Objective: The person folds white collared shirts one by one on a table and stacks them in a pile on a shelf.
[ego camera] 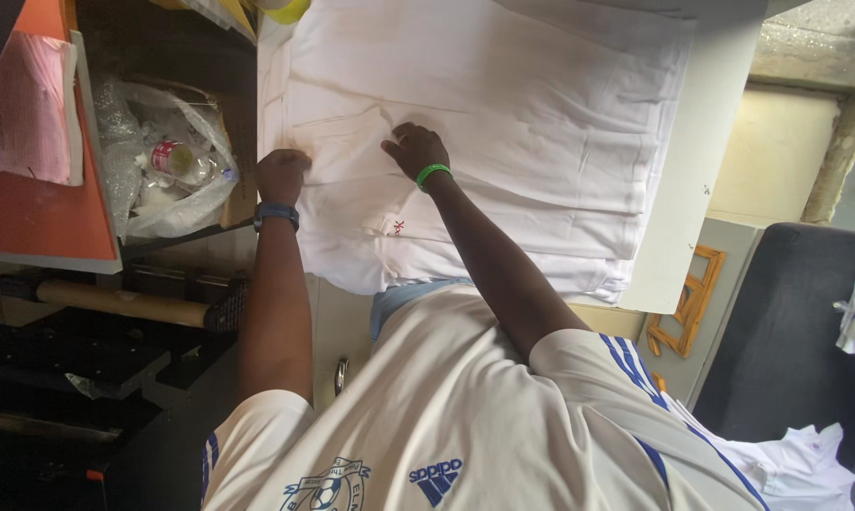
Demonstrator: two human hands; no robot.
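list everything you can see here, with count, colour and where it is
white garment: one, white, spread flat on the table, both hands on it
table: one, white, top centre
plastic bag: one, clear, holding bottles, left of the table
wooden roller: one, tan, lower left
orange board: one, orange, far left
white clothes: a pile, white, bottom right
left hand: one, blue wristband, on the garment's left edge
right hand: one, green wristband, pressing the garment's middle

Garment workshop: stacked white shirts [503, 123] on worktable [692, 189], roller press [115, 303]
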